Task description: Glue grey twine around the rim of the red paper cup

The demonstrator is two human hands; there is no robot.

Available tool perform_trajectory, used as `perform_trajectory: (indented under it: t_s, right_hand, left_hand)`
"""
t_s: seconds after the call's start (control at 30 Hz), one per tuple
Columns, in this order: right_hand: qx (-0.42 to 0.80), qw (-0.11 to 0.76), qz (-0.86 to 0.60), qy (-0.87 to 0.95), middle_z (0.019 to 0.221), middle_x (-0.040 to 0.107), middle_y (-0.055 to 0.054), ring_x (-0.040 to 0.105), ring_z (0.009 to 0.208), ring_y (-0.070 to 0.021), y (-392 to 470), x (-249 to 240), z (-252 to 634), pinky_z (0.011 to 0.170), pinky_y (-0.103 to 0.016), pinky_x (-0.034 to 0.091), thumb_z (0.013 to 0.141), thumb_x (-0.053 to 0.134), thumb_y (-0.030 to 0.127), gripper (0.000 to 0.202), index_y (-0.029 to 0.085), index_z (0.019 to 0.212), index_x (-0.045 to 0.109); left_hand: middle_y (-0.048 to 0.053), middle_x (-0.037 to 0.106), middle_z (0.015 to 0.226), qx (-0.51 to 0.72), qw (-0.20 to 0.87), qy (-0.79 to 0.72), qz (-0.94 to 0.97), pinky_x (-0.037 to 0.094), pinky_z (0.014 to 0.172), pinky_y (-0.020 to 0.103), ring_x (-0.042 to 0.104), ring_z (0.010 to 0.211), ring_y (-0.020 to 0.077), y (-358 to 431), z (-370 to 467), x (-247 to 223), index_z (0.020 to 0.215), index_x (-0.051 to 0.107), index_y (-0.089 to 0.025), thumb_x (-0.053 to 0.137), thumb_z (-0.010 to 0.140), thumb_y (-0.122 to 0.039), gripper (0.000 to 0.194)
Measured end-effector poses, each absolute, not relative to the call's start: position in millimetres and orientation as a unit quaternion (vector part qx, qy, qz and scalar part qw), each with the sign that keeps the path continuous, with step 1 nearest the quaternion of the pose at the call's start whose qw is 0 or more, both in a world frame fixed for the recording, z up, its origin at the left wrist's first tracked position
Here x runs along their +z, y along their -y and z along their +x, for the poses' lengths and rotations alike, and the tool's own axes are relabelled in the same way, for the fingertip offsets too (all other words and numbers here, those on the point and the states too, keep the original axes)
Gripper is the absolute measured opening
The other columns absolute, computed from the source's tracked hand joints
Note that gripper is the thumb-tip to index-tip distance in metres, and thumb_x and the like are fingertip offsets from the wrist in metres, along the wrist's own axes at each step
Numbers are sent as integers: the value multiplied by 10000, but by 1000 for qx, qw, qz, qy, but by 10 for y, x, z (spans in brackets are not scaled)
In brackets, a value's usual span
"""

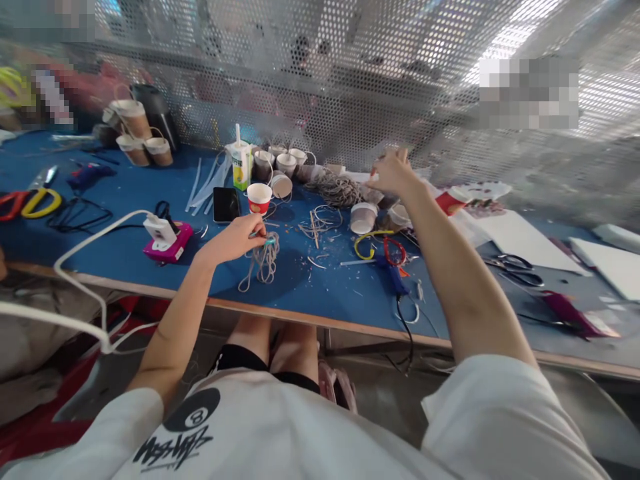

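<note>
Two bare hands are well apart over a blue tabletop (300,293), the left hand (239,237) pinching a looped bundle of cord (266,261) at its fingertips, the right hand (393,172) stretched farther forward, beyond a white-topped cup (364,218). The bundle hangs just below the left fingertips, away from the right hand. Its cord is thin and pale grey, falling in loose, uneven loops, with a teal piece (270,239) showing at the top. The right hand's fingers look bent; whether they grip anything cannot be told. Just beyond the left hand stands a red-and-white paper cup (259,199); between the hands, nearer the right, lies a tangled heap of grey cord (337,189).
</note>
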State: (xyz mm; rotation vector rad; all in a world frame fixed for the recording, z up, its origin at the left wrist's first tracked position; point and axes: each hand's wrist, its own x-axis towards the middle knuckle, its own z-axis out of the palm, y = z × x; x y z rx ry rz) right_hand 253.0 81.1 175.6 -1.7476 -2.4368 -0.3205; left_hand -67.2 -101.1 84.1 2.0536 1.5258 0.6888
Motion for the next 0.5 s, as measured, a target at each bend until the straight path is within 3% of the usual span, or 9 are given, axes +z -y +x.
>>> perform_trajectory:
  t_s: [0.1, 0.2, 0.27, 0.33, 0.4, 0.47, 0.5]
  right_hand:
    - [-120, 29, -544, 830, 1491, 354, -370, 283, 1432, -447, -742, 1545, 2379, 1139, -526, 326, 922, 635, 223, 425, -47, 1243, 567]
    - [-60, -62, -492, 867, 1470, 469, -244, 520, 1281, -328, -698, 1283, 2217, 1086, -392, 434, 755, 796, 170, 615, 60, 1303, 539]
    - [5, -150, -478, 866, 1470, 490, -228, 631, 1131, -293, -671, 1111, 2128, 988, -372, 511, 668, 838, 123, 755, 78, 1341, 498]
    - [38, -186, -480, 856, 1332, 616, -207, 690, 992, -266, -641, 969, 2066, 879, -357, 556, 696, 802, 113, 654, 82, 1290, 531]
    - [64, -201, -492, 845, 1038, 735, -138, 716, 816, -230, -620, 885, 2035, 764, -333, 575, 788, 706, 117, 363, 96, 1139, 619]
    - [96, -218, -504, 830, 766, 728, -66, 698, 656, -193, -629, 886, 2043, 676, -303, 572, 842, 617, 100, 122, 117, 947, 677]
    - [110, -219, -510, 825, 697, 711, -44, 687, 616, -179, -650, 925, 2064, 655, -290, 570, 853, 594, 92, 102, 127, 874, 688]
  left_hand:
    - [21, 635, 906, 261, 227, -569, 746, 440, 762, 285, 570, 826, 151, 980, -655, 898, 790, 434, -209, 591, 862, -205, 172]
    - [9, 631, 893, 256, 235, -576, 740, 437, 761, 282, 570, 820, 146, 976, -662, 914, 768, 425, -206, 605, 857, -195, 201]
    - [-1, 616, 876, 250, 243, -579, 737, 431, 760, 280, 567, 814, 145, 979, -673, 918, 750, 416, -206, 611, 853, -194, 221]
    - [-7, 602, 861, 249, 245, -580, 736, 425, 760, 278, 563, 810, 142, 978, -687, 923, 731, 395, -208, 609, 850, -183, 246]
    - [-9, 600, 853, 254, 247, -576, 737, 421, 761, 275, 562, 813, 139, 968, -702, 934, 713, 353, -214, 606, 848, -173, 290]
    - [-9, 604, 850, 260, 249, -572, 737, 419, 764, 277, 566, 818, 140, 949, -711, 955, 710, 337, -217, 606, 847, -174, 305]
    - [-8, 607, 853, 262, 251, -571, 737, 420, 762, 278, 568, 819, 141, 936, -710, 969, 713, 343, -216, 606, 846, -178, 297]
